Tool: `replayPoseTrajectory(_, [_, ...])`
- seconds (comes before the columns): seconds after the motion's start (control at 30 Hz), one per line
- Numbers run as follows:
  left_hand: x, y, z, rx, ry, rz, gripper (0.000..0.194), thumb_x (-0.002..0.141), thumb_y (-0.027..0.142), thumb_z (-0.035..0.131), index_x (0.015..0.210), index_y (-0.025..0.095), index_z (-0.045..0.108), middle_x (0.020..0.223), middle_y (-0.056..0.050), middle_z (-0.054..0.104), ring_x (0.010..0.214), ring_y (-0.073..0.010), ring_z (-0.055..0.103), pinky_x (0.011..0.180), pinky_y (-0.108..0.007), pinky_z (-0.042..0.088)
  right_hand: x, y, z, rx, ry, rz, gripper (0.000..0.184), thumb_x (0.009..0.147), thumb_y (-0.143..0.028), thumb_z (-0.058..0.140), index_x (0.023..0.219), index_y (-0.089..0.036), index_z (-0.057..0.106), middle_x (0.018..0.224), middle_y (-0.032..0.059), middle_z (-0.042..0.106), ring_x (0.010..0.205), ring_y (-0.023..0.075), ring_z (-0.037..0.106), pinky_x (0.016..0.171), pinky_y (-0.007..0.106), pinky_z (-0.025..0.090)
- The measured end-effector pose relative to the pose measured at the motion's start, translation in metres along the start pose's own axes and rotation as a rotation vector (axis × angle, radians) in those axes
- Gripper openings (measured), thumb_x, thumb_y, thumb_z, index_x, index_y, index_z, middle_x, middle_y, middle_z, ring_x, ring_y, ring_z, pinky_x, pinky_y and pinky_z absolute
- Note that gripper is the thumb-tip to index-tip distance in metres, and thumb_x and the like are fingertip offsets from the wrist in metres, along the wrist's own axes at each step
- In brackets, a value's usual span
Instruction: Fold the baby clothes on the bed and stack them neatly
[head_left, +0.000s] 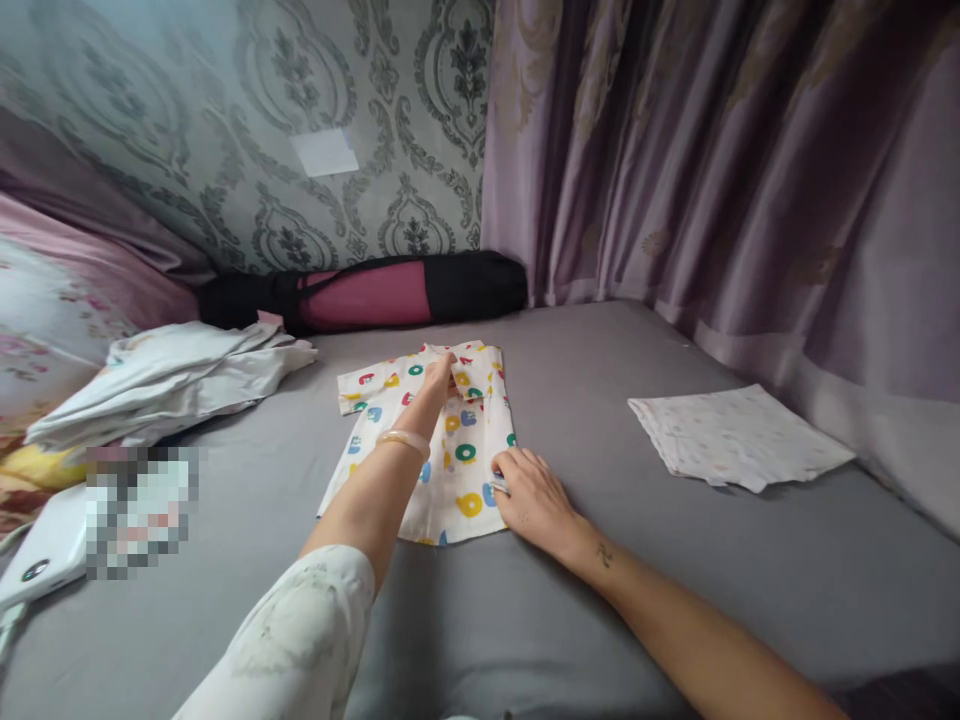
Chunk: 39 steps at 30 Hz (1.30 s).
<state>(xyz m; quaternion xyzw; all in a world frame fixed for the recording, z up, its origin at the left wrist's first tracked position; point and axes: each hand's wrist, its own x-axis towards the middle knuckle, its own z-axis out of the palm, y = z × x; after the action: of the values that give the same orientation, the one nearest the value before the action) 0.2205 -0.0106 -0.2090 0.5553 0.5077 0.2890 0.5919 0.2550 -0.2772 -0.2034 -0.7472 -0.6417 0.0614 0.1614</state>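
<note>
A small cream shirt (457,455) printed with coloured rings and letters lies on the grey bed sheet (600,560), partly folded. My left hand (439,375) reaches far forward, fingers closed in a pinch on the shirt's collar area. A pale bangle sits on that wrist. My right hand (532,495) rests at the shirt's right edge, its fingertips curled onto the fabric there and pinching the hem.
A folded white cloth (739,435) lies to the right near the purple curtain (750,180). A pile of pale clothes (172,380) sits at left by a floral pillow (45,330). A black and pink roll bag (367,290) lies against the wall. A white device (45,550) lies at lower left.
</note>
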Motion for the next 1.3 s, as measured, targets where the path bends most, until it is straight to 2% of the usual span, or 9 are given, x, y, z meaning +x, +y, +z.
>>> replayPoseTrajectory(0.13, [-0.003, -0.010, -0.007, 0.046, 0.082, -0.028, 0.021, 0.078, 0.036, 0.064, 0.083, 0.018, 0.053, 0.059, 0.002, 0.050, 0.054, -0.0135, 0.057, 0.054, -0.025, 0.050, -0.003, -0.003, -0.001, -0.015, -0.066, -0.079, 0.018, 0.085, -0.010, 0.050, 0.097, -0.020, 0.058, 0.104, 0.0061, 0.062, 0.099, 0.0200, 0.053, 0.086, 0.029, 0.037])
replayPoseTrajectory(0.33, [-0.008, -0.017, -0.010, 0.173, 0.112, 0.066, 0.047, 0.070, 0.017, 0.068, 0.114, 0.014, 0.052, 0.080, -0.004, 0.061, 0.073, -0.0180, 0.064, 0.066, -0.028, 0.052, -0.004, 0.006, -0.016, 0.145, -0.164, -0.202, 0.020, 0.088, -0.015, 0.054, 0.106, -0.019, 0.062, 0.107, 0.0056, 0.064, 0.100, 0.0180, 0.057, 0.088, 0.028, 0.040])
replayPoseTrajectory(0.47, [-0.018, -0.014, -0.018, 0.439, 0.204, 0.334, 0.058, 0.076, 0.014, 0.060, 0.131, 0.013, 0.043, 0.114, -0.013, 0.058, 0.106, -0.0228, 0.059, 0.091, -0.034, 0.049, 0.005, 0.021, -0.030, 0.455, -0.320, -0.256, 0.021, 0.091, -0.036, 0.056, 0.099, -0.021, 0.068, 0.094, 0.0007, 0.070, 0.082, 0.0149, 0.063, 0.075, 0.025, 0.046])
replayPoseTrajectory(0.53, [-0.029, -0.015, -0.024, 0.627, 0.233, 0.490, 0.049, 0.081, 0.016, 0.055, 0.128, 0.011, 0.047, 0.122, -0.017, 0.055, 0.115, -0.0253, 0.054, 0.099, -0.038, 0.044, 0.022, 0.032, -0.031, 0.529, -0.249, -0.176, 0.030, 0.096, -0.037, 0.044, 0.099, -0.021, 0.069, 0.095, 0.0012, 0.072, 0.084, 0.0155, 0.064, 0.074, 0.024, 0.047])
replayPoseTrajectory(0.6, [-0.047, -0.019, -0.028, 0.747, 0.137, 0.578, 0.036, 0.085, 0.020, 0.052, 0.121, 0.013, 0.053, 0.120, -0.017, 0.057, 0.114, -0.0264, 0.055, 0.100, -0.040, 0.044, 0.049, 0.043, -0.026, 0.452, -0.090, -0.115, 0.034, 0.097, -0.035, 0.039, 0.105, -0.019, 0.068, 0.104, 0.0040, 0.071, 0.095, 0.0176, 0.064, 0.084, 0.027, 0.048])
replayPoseTrajectory(0.7, [-0.086, -0.032, -0.027, 0.847, -0.166, 0.715, 0.026, 0.085, 0.024, 0.054, 0.111, 0.018, 0.057, 0.113, -0.012, 0.062, 0.110, -0.0256, 0.057, 0.097, -0.040, 0.046, 0.098, 0.054, -0.012, 0.217, 0.028, -0.067, 0.040, 0.097, -0.028, 0.034, 0.127, -0.016, 0.059, 0.133, 0.0110, 0.060, 0.124, 0.0203, 0.053, 0.106, 0.033, 0.037])
replayPoseTrajectory(0.87, [-0.154, -0.055, -0.018, 0.943, -0.447, 0.876, 0.028, 0.088, 0.033, 0.053, 0.111, 0.016, 0.056, 0.121, -0.014, 0.061, 0.119, -0.0274, 0.054, 0.100, -0.041, 0.045, 0.170, 0.045, 0.014, -0.067, -0.147, -0.005, 0.059, 0.100, -0.037, 0.025, 0.152, -0.010, 0.026, 0.161, 0.0114, 0.018, 0.149, 0.0243, 0.012, 0.119, 0.050, 0.008])
replayPoseTrajectory(1.03, [-0.183, -0.065, -0.020, 1.051, -0.473, 0.753, 0.059, 0.095, 0.049, 0.043, 0.138, 0.010, 0.042, 0.153, -0.020, 0.036, 0.144, -0.0329, 0.028, 0.115, -0.049, 0.029, 0.211, 0.034, 0.035, -0.126, -0.182, 0.052, 0.068, 0.099, -0.049, 0.017, 0.155, -0.011, 0.018, 0.163, 0.0066, 0.009, 0.149, 0.0239, 0.003, 0.119, 0.050, 0.001])
replayPoseTrajectory(1.3, [-0.183, -0.084, -0.023, 1.050, -0.404, 0.790, 0.067, 0.097, 0.056, 0.030, 0.149, 0.015, 0.034, 0.158, -0.012, 0.028, 0.148, -0.0294, 0.020, 0.120, -0.051, 0.015, 0.238, 0.040, 0.050, -0.192, -0.137, 0.116, 0.072, 0.096, -0.058, 0.016, 0.155, -0.017, 0.020, 0.163, 0.0072, 0.014, 0.148, 0.0302, 0.008, 0.117, 0.055, 0.006])
